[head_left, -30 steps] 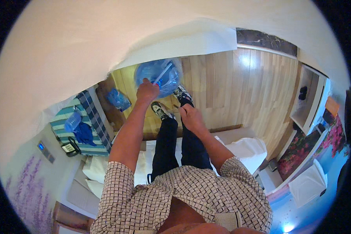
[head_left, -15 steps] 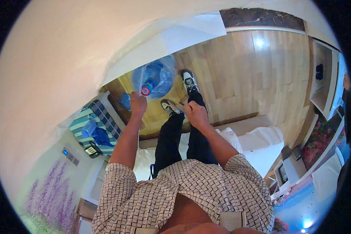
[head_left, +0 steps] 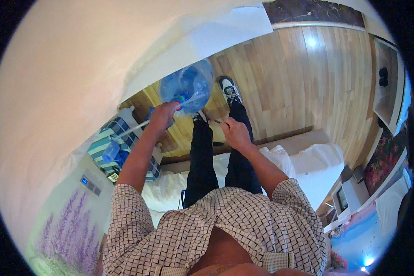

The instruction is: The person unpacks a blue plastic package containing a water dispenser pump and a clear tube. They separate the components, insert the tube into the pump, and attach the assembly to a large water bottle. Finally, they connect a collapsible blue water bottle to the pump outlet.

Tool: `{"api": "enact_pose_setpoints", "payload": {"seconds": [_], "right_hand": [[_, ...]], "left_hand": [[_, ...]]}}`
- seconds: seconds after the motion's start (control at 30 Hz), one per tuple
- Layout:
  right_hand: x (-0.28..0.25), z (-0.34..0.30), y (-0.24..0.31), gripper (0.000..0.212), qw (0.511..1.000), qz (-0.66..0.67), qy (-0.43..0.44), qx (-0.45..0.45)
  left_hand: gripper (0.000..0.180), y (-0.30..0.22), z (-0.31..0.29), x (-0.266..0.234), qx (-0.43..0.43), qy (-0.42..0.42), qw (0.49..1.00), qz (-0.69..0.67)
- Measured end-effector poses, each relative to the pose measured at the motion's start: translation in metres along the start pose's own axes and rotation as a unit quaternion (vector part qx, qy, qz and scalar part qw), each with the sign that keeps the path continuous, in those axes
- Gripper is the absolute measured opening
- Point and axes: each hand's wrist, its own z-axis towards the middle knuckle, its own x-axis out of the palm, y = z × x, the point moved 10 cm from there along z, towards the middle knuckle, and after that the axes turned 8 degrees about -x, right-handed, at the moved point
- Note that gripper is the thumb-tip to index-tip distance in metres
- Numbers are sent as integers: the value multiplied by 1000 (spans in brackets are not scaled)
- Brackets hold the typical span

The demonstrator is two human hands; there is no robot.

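My left hand [head_left: 164, 115] is closed around a long, thin whitish strip [head_left: 133, 130], whose two ends stick out past the fist. Whether it is plastic or a tube, I cannot tell. Just beyond that hand, a large round blue water bottle [head_left: 172, 83] stands on the floor, with clear plastic film [head_left: 201, 87] around it. Its red-ringed cap [head_left: 178, 105] is partly hidden behind my fingers. In front of my right leg, my right hand [head_left: 236, 134] is closed on a small thin dark object [head_left: 217, 121], too small to name.
My shoe [head_left: 230, 89] is to the right of the bottle on the wood floor [head_left: 290, 83]. At left stands a striped, checked-cloth surface [head_left: 103, 142] with a crumpled blue plastic bag [head_left: 117, 154]. Behind my legs is a white-covered bed [head_left: 308, 165]. A pale wall [head_left: 78, 69] rises close on the left.
The left hand has shifted slightly right, nearer the cap, and now covers part of it. The strip has swung from pointing away to lying slantwise across the fist. The right hand stays low, still closed.
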Motion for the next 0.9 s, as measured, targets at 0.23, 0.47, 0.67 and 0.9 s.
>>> {"api": "enact_pose_setpoints", "payload": {"seconds": [0.23,0.47,0.67,0.9], "right_hand": [[23,-10,10,24,998,10,-16,52],[58,-7,32,26,998,46,-41,25],[71,-2,31,27,996,53,-34,65],[73,12,22,28,991,84,-80,70]], "left_hand": [[23,-20,4,0,195,24,976,93],[29,-12,-11,7,257,-2,953,162],[29,-6,-21,-2,305,-43,941,139],[18,11,-29,-10,102,-171,978,-56]]}}
